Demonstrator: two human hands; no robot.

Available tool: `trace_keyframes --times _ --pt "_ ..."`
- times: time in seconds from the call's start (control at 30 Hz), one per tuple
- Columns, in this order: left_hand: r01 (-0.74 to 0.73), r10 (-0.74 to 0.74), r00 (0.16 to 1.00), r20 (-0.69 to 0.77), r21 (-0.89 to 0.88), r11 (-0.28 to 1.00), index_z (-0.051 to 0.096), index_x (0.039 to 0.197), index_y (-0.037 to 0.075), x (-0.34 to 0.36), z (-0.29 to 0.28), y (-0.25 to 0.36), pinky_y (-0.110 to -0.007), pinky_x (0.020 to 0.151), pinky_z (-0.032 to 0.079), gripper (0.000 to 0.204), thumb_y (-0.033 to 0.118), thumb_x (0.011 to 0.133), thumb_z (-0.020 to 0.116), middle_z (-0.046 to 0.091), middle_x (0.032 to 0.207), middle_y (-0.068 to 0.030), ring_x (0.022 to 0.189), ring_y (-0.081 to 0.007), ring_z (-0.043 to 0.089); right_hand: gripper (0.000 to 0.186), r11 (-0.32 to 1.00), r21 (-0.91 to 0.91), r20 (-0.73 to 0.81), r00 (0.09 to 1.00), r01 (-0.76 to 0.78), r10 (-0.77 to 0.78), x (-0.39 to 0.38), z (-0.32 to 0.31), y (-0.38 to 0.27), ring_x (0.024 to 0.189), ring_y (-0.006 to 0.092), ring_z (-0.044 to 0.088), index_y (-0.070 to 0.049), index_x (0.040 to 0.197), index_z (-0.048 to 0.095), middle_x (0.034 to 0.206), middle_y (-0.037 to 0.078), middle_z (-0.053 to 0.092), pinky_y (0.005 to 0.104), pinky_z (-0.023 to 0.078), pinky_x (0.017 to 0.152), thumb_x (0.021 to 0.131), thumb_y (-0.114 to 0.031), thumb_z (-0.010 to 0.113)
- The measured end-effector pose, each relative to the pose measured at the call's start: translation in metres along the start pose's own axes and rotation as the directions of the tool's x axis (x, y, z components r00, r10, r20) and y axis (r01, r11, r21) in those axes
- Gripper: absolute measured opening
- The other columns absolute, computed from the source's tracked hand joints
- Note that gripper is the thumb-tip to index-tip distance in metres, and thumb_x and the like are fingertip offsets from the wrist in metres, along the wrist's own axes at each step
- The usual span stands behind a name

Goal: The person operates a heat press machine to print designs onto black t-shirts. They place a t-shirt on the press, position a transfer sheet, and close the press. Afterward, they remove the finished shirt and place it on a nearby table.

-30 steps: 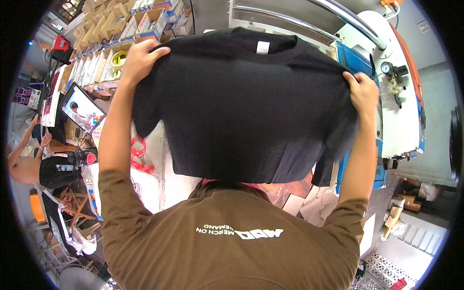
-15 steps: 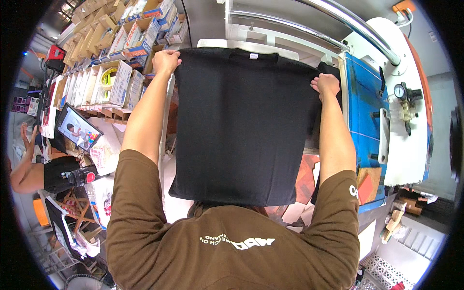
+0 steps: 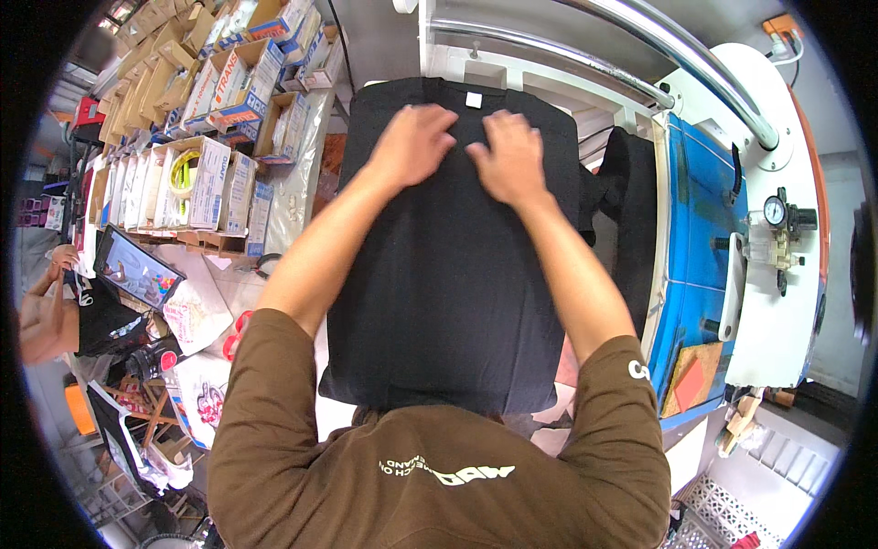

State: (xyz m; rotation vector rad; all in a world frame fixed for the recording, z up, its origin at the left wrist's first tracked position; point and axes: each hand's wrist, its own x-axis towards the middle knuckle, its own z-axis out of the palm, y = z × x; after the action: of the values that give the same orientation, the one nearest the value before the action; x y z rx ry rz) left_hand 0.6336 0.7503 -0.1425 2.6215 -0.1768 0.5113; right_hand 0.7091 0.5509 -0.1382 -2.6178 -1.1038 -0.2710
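A black T-shirt (image 3: 439,274) lies spread over a flat bed in front of me, its collar at the far end and a small white label (image 3: 474,100) inside the neck. My left hand (image 3: 416,146) is on or just above the cloth left of the collar, fingers apart and slightly blurred. To the right of the collar, my right hand (image 3: 510,157) is likewise open, its fingers spread and pointing away from me. Neither hand holds anything. Whether the palms press on the fabric cannot be told.
At right is a white machine with a blue panel (image 3: 700,274), a pressure gauge (image 3: 775,212) and chrome bars (image 3: 681,59). More black cloth (image 3: 633,229) hangs beside the shirt. Cardboard boxes (image 3: 210,183) fill the left, near a tablet (image 3: 137,267) and another person (image 3: 55,316).
Both hands have let go of the shirt's shoulder corners and moved inward to either side of the collar. The shirt's shoulders now drape down over the bed's far edge and sides.
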Motion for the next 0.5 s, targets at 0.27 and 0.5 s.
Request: trace_keyframes --times 0.27,0.5 --pt "0.524 -0.447 0.837 -0.316 0.231 0.82 0.068 0.111 0.003 -0.018 -0.02 -0.079 -0.048 0.092 0.048 0.04 0.036 0.087 0.066 0.065 0.115 -0.0196 0.109 -0.0363 0.06 0.058 0.79 -0.074 0.05 0.789 -0.609 0.612 0.015 -0.016 0.075 0.129 0.0329 0.05 -0.003 0.126 0.06 0.137 0.019 0.054 0.0475 0.04 0.107 0.094 -0.049 0.051" --pt "0.819 -0.821 0.565 -0.084 -0.06 0.57 0.074 0.094 0.0 -0.003 -0.035 -0.132 -0.042 0.081 0.053 0.031 0.028 0.081 0.07 0.072 0.097 -0.0225 0.092 -0.0375 0.07 0.045 0.356 0.231 0.157 0.396 -0.905 0.905 0.033 -0.019 0.13 0.116 0.0347 0.063 0.005 0.111 0.068 0.122 0.023 0.066 0.0399 0.049 0.098 0.078 -0.027 0.068"
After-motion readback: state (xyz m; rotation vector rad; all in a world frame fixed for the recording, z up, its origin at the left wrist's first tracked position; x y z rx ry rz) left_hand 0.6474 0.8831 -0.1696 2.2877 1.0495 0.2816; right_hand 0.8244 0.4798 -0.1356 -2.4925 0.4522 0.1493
